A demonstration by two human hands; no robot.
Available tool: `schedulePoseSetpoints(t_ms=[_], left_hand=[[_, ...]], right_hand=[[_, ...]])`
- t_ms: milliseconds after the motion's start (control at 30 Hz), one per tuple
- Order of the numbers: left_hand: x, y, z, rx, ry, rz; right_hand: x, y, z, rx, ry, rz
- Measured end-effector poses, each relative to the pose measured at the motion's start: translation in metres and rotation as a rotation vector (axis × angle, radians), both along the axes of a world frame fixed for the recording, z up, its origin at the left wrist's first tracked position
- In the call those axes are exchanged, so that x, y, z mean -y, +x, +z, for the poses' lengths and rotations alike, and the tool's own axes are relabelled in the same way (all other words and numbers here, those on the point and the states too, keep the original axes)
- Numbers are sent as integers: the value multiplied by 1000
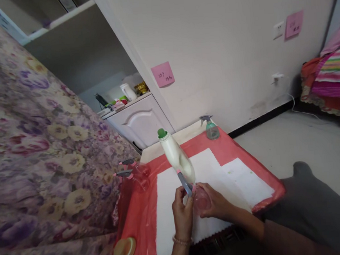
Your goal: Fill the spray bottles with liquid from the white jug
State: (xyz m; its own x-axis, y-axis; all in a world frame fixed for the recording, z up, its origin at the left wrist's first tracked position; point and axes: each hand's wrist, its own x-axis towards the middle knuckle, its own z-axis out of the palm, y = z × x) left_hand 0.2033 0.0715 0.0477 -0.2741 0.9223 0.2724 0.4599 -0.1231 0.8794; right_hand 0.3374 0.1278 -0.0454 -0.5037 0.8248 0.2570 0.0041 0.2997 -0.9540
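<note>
Between my two hands is a pink, see-through spray bottle point(202, 202) with a grey trigger head point(185, 183), tilted to the left. My left hand point(183, 207) is closed round the trigger head near the pink collar. The bottle's body is wrapped by my right hand point(215, 203) from the right side. Just beyond them stands a large white jug point(176, 156) with a green opening at its top. White cloth point(170, 206) lies under my hands.
Two pink spray bottles point(139, 181) stand at the table's left. A green spray bottle point(212, 131) is at the far corner. A round lid point(125, 249) lies at the near left. Red covering point(136, 224) spans the table, beside a floral curtain point(72, 162).
</note>
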Motion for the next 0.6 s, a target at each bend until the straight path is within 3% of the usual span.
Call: schedulePoseSetpoints(t_ms=[233, 600], left_hand=[[2, 3, 11, -41, -31, -40], [5, -7, 3, -41, -28, -121]], right_hand=[[-3, -3, -9, -15, 3, 5], [0, -1, 7, 8, 9, 3]])
